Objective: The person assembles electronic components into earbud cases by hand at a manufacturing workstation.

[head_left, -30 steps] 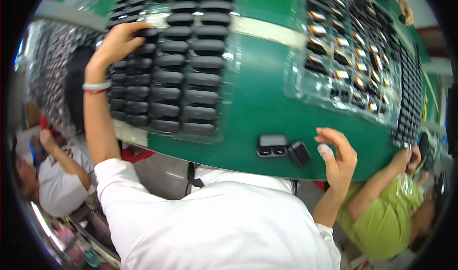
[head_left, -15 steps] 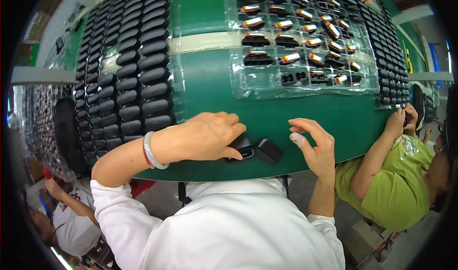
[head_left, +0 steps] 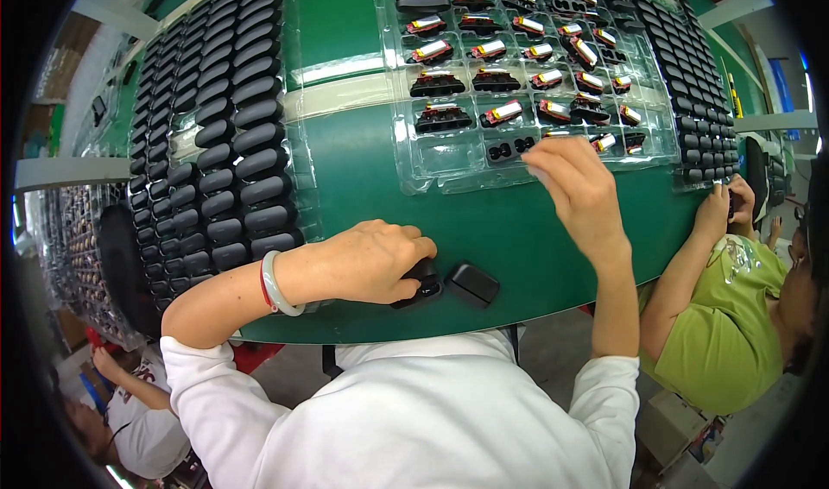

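On the green bench (head_left: 350,174), a clear compartmented tray (head_left: 447,154) holds black parts (head_left: 443,120) and silver pieces (head_left: 503,112) edged red; the right hand (head_left: 580,189) bends over its near edge, grip impossible to tell. The left hand (head_left: 373,263) curls over a black case (head_left: 429,288), its hold hidden, beside a smooth black block (head_left: 472,284), long axis slanting toward the lower right.

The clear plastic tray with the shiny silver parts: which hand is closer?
Right: the right hand is at the near edge of the tray; the left hand is farther, lower left, at a small black case.
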The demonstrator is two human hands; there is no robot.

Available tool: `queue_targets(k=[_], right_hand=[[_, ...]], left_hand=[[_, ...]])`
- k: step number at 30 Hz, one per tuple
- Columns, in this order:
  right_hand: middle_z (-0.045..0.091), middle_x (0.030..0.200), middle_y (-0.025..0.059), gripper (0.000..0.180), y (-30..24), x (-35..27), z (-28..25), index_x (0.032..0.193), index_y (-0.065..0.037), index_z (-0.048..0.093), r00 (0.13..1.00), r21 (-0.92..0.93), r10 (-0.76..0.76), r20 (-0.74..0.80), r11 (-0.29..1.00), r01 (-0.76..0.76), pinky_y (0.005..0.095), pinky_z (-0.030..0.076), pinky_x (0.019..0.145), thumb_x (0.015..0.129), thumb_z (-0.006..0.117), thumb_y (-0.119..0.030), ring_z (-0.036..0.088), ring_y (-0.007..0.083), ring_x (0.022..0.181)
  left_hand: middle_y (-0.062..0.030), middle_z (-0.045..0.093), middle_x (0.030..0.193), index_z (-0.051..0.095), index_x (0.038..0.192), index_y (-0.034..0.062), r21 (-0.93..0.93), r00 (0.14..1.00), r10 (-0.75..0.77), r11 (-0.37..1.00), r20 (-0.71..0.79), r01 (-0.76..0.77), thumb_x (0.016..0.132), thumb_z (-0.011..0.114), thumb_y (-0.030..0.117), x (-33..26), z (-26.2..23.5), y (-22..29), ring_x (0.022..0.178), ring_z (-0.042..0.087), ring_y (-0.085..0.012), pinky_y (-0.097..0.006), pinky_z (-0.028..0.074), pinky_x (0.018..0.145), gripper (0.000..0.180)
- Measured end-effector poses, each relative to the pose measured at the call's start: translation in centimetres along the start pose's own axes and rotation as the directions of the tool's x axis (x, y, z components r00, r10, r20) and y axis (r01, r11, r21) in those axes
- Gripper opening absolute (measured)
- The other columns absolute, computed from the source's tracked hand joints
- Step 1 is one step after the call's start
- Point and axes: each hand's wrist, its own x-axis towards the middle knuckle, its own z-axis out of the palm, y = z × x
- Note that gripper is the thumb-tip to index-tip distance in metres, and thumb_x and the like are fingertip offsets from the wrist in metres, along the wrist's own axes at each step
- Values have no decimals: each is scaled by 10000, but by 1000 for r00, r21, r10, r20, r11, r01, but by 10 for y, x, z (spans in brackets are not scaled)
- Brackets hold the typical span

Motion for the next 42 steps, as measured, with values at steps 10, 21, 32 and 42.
queue_targets(k=[10, 21, 32, 42], right_hand=[[587, 896, 84, 236, 16, 17, 14, 951, -17, 607, 942, -220, -153, 298, 950, 224, 358, 477, 696, 718, 587, 15, 573, 262, 818], [533, 646, 9, 194, -5, 2, -16, 1060, 11, 586, 735, 594, 582, 348, 470, -653, 195, 379, 450, 928, 523, -115, 469, 42, 499], [569, 887, 68, 228, -25, -36, -16, 1113, 20, 526, 713, 755, 275, 645, -376, -538, 328, 590, 667, 957, 464, -134, 582, 105, 711], [557, 984, 111, 253, -42, -74, 34, 988, -28, 647, 954, 269, 261, -147, 939, -215, 288, 502, 703, 740, 686, 10, 596, 221, 848]], left_hand=[[-135, 599, 904, 601, 1081, 10, -54, 995, 71, 996, -68, -75, 741, 682, 164, -4, 10, -14, 778, 613, -302, -378, 504, 704, 382], [-147, 566, 864, 609, 1061, 11, -29, 991, 103, 994, -85, -105, 748, 615, 119, -4, 9, -9, 738, 595, -316, -392, 501, 679, 331], [-139, 559, 865, 595, 1051, -24, -192, 983, -52, 981, -178, 18, 714, 603, 73, -13, 8, -6, 742, 609, -262, -329, 548, 631, 351], [-70, 513, 883, 628, 1030, -18, -624, 958, -238, 776, -160, 89, 753, 609, 53, -35, 7, -16, 731, 560, -131, -241, 529, 667, 287]])
